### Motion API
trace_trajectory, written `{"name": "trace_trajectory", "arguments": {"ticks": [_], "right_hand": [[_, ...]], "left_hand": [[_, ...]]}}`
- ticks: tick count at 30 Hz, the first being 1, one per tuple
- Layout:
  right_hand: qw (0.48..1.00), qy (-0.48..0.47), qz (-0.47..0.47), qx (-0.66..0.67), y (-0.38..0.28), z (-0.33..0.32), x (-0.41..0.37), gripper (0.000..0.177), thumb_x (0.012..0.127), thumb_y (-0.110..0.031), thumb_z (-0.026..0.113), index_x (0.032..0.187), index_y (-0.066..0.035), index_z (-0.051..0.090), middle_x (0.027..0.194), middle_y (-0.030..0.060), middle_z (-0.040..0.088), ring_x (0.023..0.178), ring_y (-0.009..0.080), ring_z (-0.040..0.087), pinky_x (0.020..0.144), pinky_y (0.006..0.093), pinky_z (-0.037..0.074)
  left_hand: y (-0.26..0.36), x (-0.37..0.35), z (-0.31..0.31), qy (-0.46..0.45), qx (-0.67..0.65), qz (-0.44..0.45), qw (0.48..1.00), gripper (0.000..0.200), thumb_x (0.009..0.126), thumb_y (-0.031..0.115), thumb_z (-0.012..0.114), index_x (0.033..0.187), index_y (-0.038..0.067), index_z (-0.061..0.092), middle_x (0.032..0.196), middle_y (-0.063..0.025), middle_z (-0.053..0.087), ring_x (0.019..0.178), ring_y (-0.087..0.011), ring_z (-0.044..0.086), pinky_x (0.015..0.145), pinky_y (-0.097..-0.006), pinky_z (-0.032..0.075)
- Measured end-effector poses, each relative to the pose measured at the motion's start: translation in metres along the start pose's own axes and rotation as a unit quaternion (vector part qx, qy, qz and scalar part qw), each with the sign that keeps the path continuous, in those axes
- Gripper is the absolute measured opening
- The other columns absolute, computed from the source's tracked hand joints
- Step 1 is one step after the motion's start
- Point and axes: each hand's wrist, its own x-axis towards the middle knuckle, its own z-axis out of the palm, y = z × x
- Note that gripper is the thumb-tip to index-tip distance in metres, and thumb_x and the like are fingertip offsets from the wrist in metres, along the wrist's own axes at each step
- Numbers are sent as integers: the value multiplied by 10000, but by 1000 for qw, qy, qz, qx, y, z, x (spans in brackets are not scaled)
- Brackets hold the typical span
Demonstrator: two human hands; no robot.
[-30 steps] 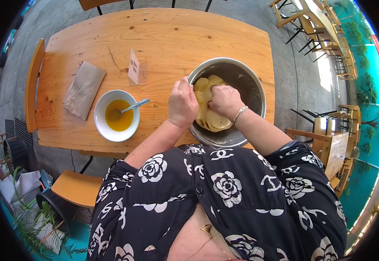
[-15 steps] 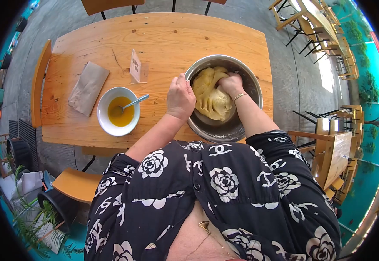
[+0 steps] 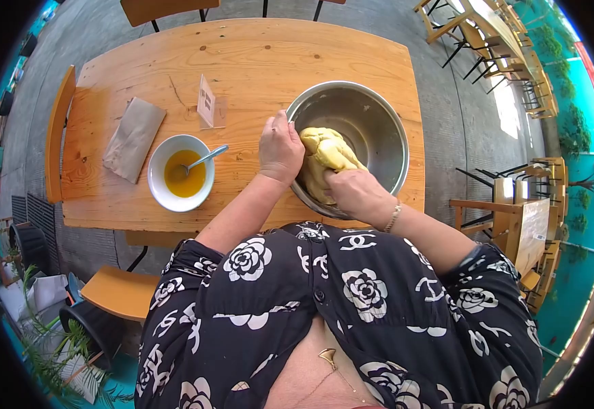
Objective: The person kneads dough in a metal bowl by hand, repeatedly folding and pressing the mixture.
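A large steel mixing bowl [image 3: 385, 129] stands at the right of the wooden table. Pale yellow dough [image 3: 327, 151] lies bunched against the left side of its inside. My left hand [image 3: 281, 148] is closed around the bowl's left rim. Inside the bowl, my right hand [image 3: 359, 194] has its fingers closed on the lower right part of the dough; the fingertips are partly sunk in it. To the left of my left hand sits a white bowl [image 3: 154, 185] of yellow-orange liquid, with a light blue-handled spoon [image 3: 209, 156] leaning in it.
On the wooden table [image 3: 256, 75] lie a folded brown paper [image 3: 134, 140] and, behind the white bowl, a small standing card [image 3: 206, 102]. Wooden chairs stand around the table, including one chair [image 3: 60, 133] at its left edge. More tables and chairs are at the right.
My right hand has moved from the bowl's far side down toward me. The dough has shifted left and bunched up, baring the bowl's right side. My left hand stays at the rim.
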Motion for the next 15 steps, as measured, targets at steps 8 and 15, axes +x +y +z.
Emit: {"name": "trace_trajectory", "arguments": {"ticks": [8, 15], "right_hand": [[991, -17, 130, -11, -1, 18, 87, 218, 904, -164, 532, 887, -33, 705, 920, 209, 704, 910, 359, 690, 785, 457, 551], [926, 101, 301, 204, 42, 14, 137, 262, 833, -199, 663, 874, 56, 707, 849, 242, 702, 738, 344, 711, 648, 431, 571]], "left_hand": [[2, -2, -3, -3, -13, 5, 1000, 313, 930, 70, 523, 1213, -64, 530, 991, -248, 597, 871, -420, 616, 753, -469, 519], [4, 0, -5, -3, -22, 19, 1000, 305, 931, 64, 518, 1205, -70, 524, 973, -254, 594, 860, -424, 609, 746, -472, 517]]}}
